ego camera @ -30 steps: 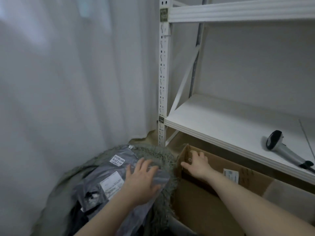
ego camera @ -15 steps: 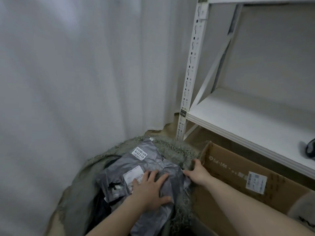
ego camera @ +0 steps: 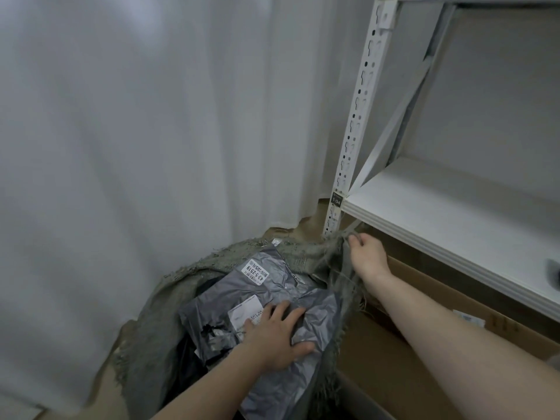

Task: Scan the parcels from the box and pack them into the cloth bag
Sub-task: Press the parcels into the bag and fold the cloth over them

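Observation:
A grey plastic parcel [ego camera: 272, 286] with white labels lies in the mouth of the frayed grey-green cloth bag [ego camera: 157, 325] at the bottom left. My left hand [ego camera: 274, 338] presses flat on the parcel, fingers spread. My right hand [ego camera: 368, 256] grips the bag's frayed rim at its upper right and holds it up. The brown cardboard box [ego camera: 424, 353] stands to the right of the bag, under my right forearm. Darker parcels show deeper in the bag.
A white metal shelf [ego camera: 454, 213] juts out above the box, its perforated upright [ego camera: 360, 116] behind the bag. A dark object [ego camera: 553, 272] sits at the shelf's right edge, cut off. A white curtain [ego camera: 136, 116] hangs on the left.
My right hand left the box edge and took hold of the bag's rim, lifting it. My left hand slid lower on the parcel. The view swung left and down.

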